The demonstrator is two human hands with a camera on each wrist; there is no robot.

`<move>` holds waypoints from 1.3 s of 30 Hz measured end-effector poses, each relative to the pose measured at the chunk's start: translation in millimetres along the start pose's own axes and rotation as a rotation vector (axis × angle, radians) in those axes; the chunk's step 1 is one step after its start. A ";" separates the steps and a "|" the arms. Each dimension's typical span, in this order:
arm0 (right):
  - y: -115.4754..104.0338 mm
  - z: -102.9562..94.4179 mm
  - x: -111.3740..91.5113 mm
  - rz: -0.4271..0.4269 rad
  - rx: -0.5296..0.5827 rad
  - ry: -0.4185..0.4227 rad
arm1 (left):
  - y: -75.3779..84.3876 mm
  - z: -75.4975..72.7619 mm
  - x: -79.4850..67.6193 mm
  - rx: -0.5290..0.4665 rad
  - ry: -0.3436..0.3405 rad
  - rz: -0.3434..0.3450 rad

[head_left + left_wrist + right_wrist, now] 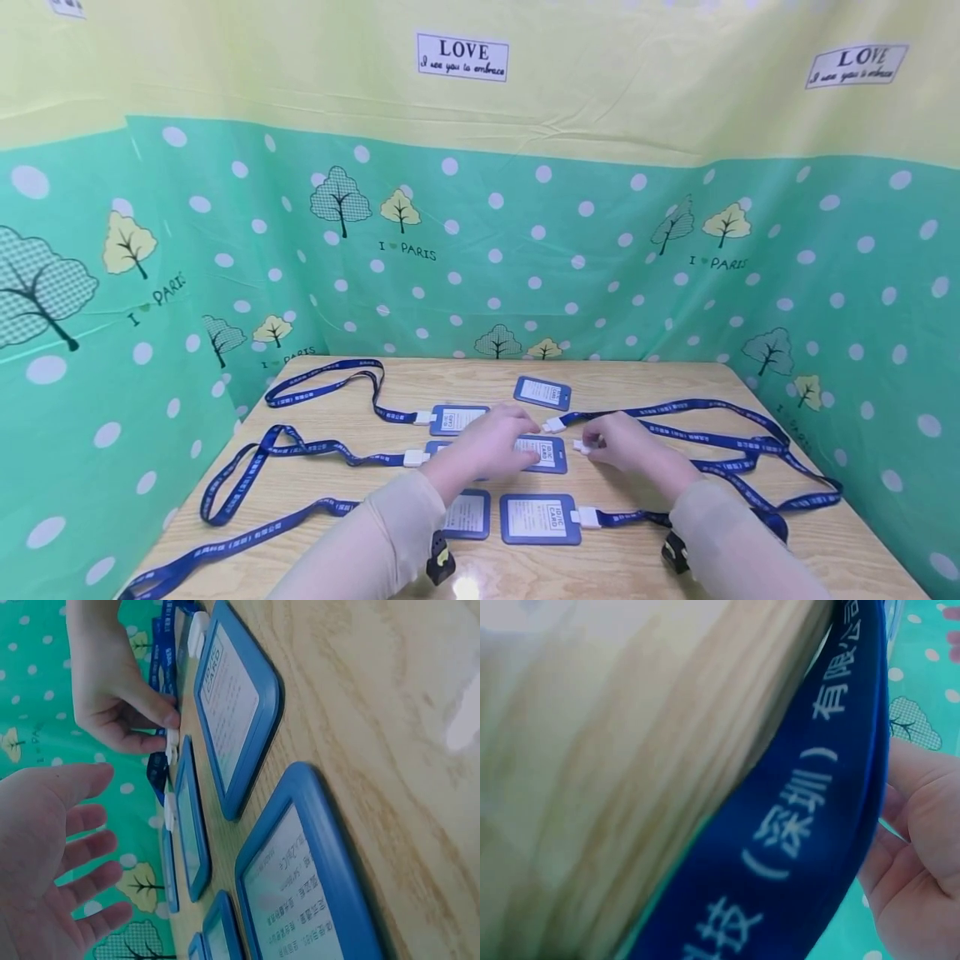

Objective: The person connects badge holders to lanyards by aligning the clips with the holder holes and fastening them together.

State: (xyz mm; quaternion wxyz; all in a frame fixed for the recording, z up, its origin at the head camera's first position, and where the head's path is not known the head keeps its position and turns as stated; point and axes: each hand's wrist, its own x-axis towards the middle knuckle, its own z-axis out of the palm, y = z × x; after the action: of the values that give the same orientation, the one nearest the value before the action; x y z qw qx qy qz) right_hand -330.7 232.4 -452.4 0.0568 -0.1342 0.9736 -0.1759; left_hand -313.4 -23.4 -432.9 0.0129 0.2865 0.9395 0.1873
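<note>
My right hand [626,442] pinches the white clip [581,447] of a blue lanyard [727,464] between thumb and fingertips, low over the table. Just left of that clip lies a blue badge holder [551,455] with an ID card in it. My left hand [491,442] hovers over the left end of this holder, its fingers loosely spread in the left wrist view, and hides part of it. In the right wrist view, a lanyard strap [810,780] with white lettering crosses in front of my right hand [922,847].
Three badge holders with lanyards, one a holder [457,420], lie in a left column. At the back is a holder [542,392] without a strap, near a loose lanyard clip [553,425]. In front lies a holder [540,519] with its lanyard attached. Patterned curtains surround the wooden table [420,379].
</note>
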 end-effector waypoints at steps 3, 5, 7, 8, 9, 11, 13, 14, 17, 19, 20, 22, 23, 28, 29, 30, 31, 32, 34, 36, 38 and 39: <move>1.0 -0.9 -3.4 -0.005 -0.003 -0.004 | 2.6 0.1 -2.5 -0.004 -0.008 0.004; 1.1 -1.6 -5.4 -0.015 -0.010 -0.006 | 3.9 0.6 -4.0 -0.003 -0.014 0.007; 1.5 -1.8 -7.3 -0.033 -0.020 -0.002 | 5.1 1.2 -5.2 0.001 -0.021 0.018; 1.8 -1.8 -8.2 -0.037 -0.021 0.000 | 5.4 1.8 -5.6 0.004 -0.023 0.025; 1.8 -1.9 -9.3 -0.037 -0.018 0.000 | 5.7 2.2 -6.2 0.008 -0.024 0.032; 1.5 -2.1 -11.6 -0.039 -0.007 -0.001 | 6.1 3.2 -6.8 0.017 -0.026 0.048; 1.2 -1.6 -13.6 -0.034 0.006 -0.001 | 6.2 3.9 -7.8 0.031 -0.030 0.062; 0.5 -1.8 -15.0 -0.031 0.009 -0.001 | 6.1 4.3 -8.4 0.035 -0.033 0.064; -1.4 -1.4 -17.8 -0.039 0.005 0.000 | 5.2 5.0 -10.8 0.053 -0.039 0.071; -2.8 -1.4 -19.6 -0.046 -0.001 -0.002 | 4.5 5.2 -12.8 0.063 -0.042 0.074; -3.6 -1.5 -20.4 -0.047 -0.002 -0.005 | 4.1 5.3 -13.8 0.065 -0.041 0.076; -4.7 -1.6 -22.3 -0.049 0.004 -0.011 | 3.7 5.1 -16.1 0.074 -0.042 0.079; -5.3 -1.7 -23.4 -0.048 0.009 -0.014 | 3.7 4.8 -17.2 0.075 -0.042 0.080; -8.2 0.2 -28.1 -0.064 0.031 -0.027 | 3.1 3.3 -22.5 0.072 -0.042 0.095; -8.6 0.8 -28.9 -0.079 0.032 -0.028 | 2.8 3.0 -23.5 0.069 -0.041 0.098; -9.1 1.6 -29.5 -0.095 0.027 -0.027 | 2.4 2.6 -24.7 0.068 -0.041 0.100; -9.3 2.3 -29.8 -0.114 0.022 -0.026 | 2.1 2.2 -25.7 0.067 -0.040 0.101; -9.7 2.9 -30.1 -0.134 0.016 -0.024 | 1.7 1.8 -26.6 0.066 -0.039 0.103; -10.3 3.4 -30.5 -0.169 0.006 -0.016 | 1.1 1.0 -28.1 0.066 -0.038 0.100; -10.1 4.3 -30.6 -0.183 -0.008 -0.008 | 0.7 0.1 -29.3 0.070 -0.039 0.096; -10.0 4.6 -30.5 -0.185 -0.003 -0.005 | 0.5 -0.9 -30.0 0.067 -0.040 0.091; -9.7 4.8 -30.3 -0.185 -0.001 -0.005 | 0.5 -1.4 -30.3 0.066 -0.042 0.088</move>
State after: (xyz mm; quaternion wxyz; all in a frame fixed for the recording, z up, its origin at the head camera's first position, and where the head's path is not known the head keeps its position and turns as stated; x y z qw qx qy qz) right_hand -298.6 230.6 -451.5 0.0428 -0.2239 0.9569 -0.1797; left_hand -288.0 -40.0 -433.9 0.0151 0.3317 0.9312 0.1503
